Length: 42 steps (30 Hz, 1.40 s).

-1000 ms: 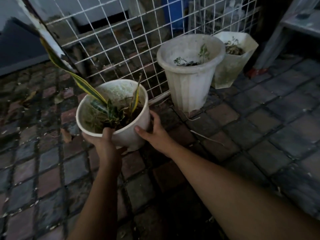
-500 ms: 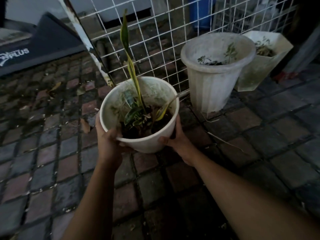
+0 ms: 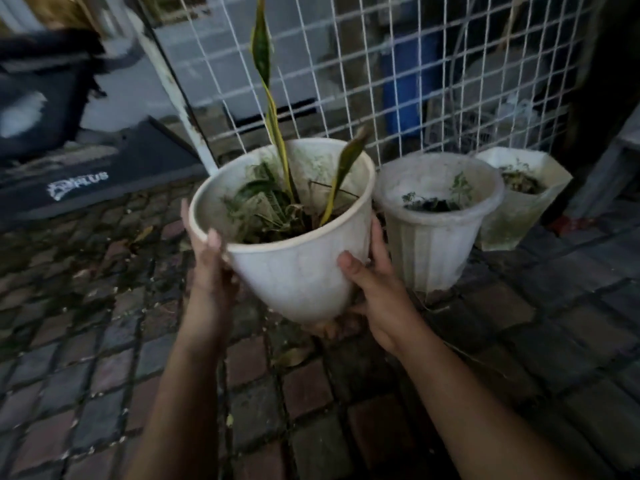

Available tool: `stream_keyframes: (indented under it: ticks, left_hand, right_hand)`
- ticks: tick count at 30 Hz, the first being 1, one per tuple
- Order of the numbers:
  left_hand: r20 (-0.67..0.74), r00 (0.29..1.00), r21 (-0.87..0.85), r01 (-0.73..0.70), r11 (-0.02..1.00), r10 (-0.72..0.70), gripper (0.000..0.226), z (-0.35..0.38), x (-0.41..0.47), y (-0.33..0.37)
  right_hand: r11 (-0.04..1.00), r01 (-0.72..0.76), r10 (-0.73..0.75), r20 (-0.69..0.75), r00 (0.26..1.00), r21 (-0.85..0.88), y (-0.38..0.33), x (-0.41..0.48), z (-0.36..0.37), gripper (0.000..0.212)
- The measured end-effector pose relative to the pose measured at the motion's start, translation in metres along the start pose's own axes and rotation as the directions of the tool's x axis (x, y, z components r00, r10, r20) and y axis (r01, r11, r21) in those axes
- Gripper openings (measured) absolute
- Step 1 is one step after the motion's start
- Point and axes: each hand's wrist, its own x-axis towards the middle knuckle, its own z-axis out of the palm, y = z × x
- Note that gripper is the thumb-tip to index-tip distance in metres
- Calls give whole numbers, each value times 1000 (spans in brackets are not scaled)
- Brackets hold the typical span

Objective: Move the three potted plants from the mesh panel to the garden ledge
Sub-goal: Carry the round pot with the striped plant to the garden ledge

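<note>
A white round pot [image 3: 294, 271] with a tall yellow-edged snake plant is lifted off the brick paving and roughly upright. My left hand [image 3: 211, 261] grips its left rim and side, thumb over the rim. My right hand [image 3: 374, 292] cups its lower right side and bottom. A ribbed white pot [image 3: 433, 244] with a small seedling stands on the ground against the white mesh panel [image 3: 398, 64]. To its right stands an angular white pot [image 3: 519, 216] with dry growth. No garden ledge can be made out.
Wet brick paving [image 3: 104, 358] covers the ground. A dark object with white lettering [image 3: 76, 181] lies at the left. A white post [image 3: 173, 91] leans at the panel's left edge. A blue barrel [image 3: 408, 81] stands behind the mesh. A dark frame rises at the far right.
Both hands have raised the snake plant pot from the paving and straightened it upright. The right hand slid lower under the pot. The view has tilted up.
</note>
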Motion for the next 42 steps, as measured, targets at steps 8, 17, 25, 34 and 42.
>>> stream_keyframes:
  ticks: [8, 17, 25, 34, 42]
  left_hand:
    - [48, 948, 145, -319, 937, 315, 140, 22, -4, 31]
    - [-117, 867, 173, -462, 870, 484, 120, 27, 9, 63]
    - [106, 902, 94, -428, 899, 418, 123, 8, 12, 68]
    - [-134, 883, 57, -446, 893, 449, 133, -24, 49, 199]
    - [-143, 937, 127, -303, 944, 320, 113, -100, 81, 492]
  right_hand:
    - [1000, 16, -16, 115, 993, 2, -84, 2, 15, 100]
    - [988, 74, -92, 129, 987, 134, -88, -8, 39, 97]
    - [991, 129, -133, 139, 981, 35, -91, -2, 41, 108]
    - [990, 82, -42, 313, 949, -118, -212, 59, 152, 101]
    - [1000, 1, 10, 370, 929, -28, -424, 61, 340, 108]
